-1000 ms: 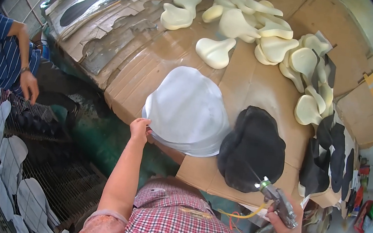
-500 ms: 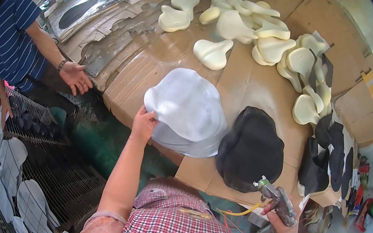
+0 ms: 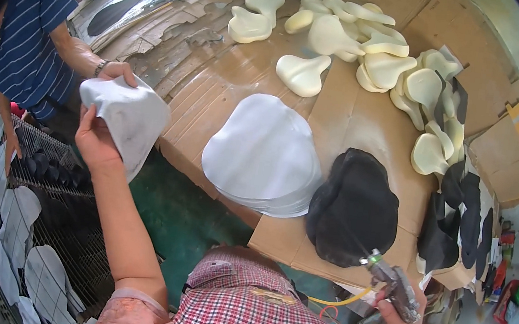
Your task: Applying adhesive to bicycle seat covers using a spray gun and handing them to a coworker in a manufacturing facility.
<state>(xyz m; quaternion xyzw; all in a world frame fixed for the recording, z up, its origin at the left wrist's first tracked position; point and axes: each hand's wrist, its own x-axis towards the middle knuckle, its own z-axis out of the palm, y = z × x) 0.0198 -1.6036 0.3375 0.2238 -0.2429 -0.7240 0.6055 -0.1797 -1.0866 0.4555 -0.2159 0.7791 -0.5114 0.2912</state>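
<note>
My left hand [image 3: 97, 138] reaches out to the left, its fingers closed on a thin white saddle-shaped sheet [image 3: 136, 118]. A co-worker's hand [image 3: 118, 71] grips the same sheet at its far edge. On the cardboard-covered table lies a stack of similar white sheets [image 3: 262, 149]. Right of that stack, almost touching it, is a stack of black sheets [image 3: 356, 207]. My right hand [image 3: 401, 317] is wrapped round the handle of a metal spray gun [image 3: 395, 286], its nozzle by the near edge of the black stack. Yellow and orange hoses hang near the gun.
Cream foam bicycle saddles [image 3: 333, 38] are heaped at the back of the table. Black covers [image 3: 441, 233] hang over the right side. At the left, a wire rack [image 3: 77, 230] bears several white sheets. The co-worker in a striped shirt [image 3: 35, 47] stands beyond it.
My left hand has carried the top white sheet off the stack toward the left. The co-worker's hand, empty before, now holds its edge. The spray gun has shifted slightly right and down.
</note>
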